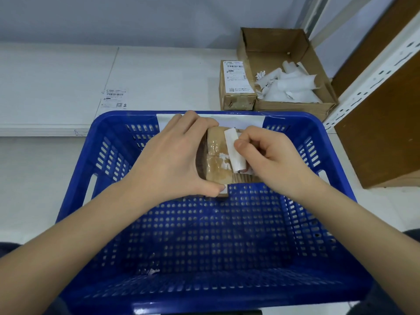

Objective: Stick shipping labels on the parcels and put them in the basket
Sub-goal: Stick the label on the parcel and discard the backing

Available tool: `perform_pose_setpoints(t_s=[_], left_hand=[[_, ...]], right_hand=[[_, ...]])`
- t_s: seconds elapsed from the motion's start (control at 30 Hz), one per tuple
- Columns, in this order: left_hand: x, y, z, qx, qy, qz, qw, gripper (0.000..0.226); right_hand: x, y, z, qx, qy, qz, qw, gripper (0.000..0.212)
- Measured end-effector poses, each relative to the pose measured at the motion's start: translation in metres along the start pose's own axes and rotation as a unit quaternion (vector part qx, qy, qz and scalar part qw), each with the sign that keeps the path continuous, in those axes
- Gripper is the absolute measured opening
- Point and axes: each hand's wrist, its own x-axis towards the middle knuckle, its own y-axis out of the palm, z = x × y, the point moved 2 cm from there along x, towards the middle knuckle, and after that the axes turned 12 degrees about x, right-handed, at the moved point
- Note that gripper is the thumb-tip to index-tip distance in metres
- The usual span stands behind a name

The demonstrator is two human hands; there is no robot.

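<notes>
Over the blue plastic basket (109,160) my left hand (172,158) grips a small brown cardboard parcel (216,160) by its left side, thumb at the near corner. My right hand (268,155) pinches a curled white paper strip (234,153) lying against the parcel's top face, where torn white paper remains. A second parcel (236,87) with a printed shipping label on top stands on the table behind the basket. A loose shipping label (114,98) lies flat on the white table at the left.
An open cardboard box (272,42) holding several crumpled white backing papers (293,85) sits at the back right. A white slotted metal rack post (375,71) and brown board stand at the right. The basket floor holds only a scrap of paper (152,271).
</notes>
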Motion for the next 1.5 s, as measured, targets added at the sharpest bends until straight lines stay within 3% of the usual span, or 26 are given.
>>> perform_pose_setpoints(t_s=[0.33,0.5,0.67,0.87,1.0,1.23,1.4,1.5], left_hand=[[0.000,-0.003,-0.003,-0.018,-0.013,0.031,0.999,0.094],[-0.003,-0.014,0.025,-0.040,-0.092,0.002,0.995,0.088],[-0.002,-0.002,0.023,0.031,-0.037,0.036,0.998,0.088],[-0.002,0.004,0.028,0.045,-0.036,0.039,0.998,0.108],[-0.002,0.000,0.031,0.072,-0.017,0.033,0.997,0.102],[-0.003,-0.007,0.031,0.076,-0.005,-0.003,0.997,0.095],[-0.002,-0.007,0.037,0.085,-0.027,0.007,0.996,0.093],[-0.002,-0.011,0.038,0.088,-0.041,0.013,0.995,0.093]], right_hand=[[-0.004,-0.007,0.006,-0.027,0.017,-0.028,0.999,0.023],[0.000,-0.049,0.013,-0.026,0.000,-0.096,0.995,0.022],[0.000,-0.032,0.000,-0.068,0.011,-0.017,0.997,0.013],[0.003,-0.042,-0.001,-0.067,-0.037,-0.087,0.993,0.014],[0.003,-0.041,-0.002,-0.048,-0.050,-0.100,0.993,0.021],[0.008,-0.043,-0.019,-0.086,0.046,-0.131,0.986,0.024],[0.007,-0.038,-0.013,-0.071,-0.033,-0.111,0.991,0.022],[0.006,-0.039,-0.004,-0.054,-0.077,-0.057,0.994,0.029]])
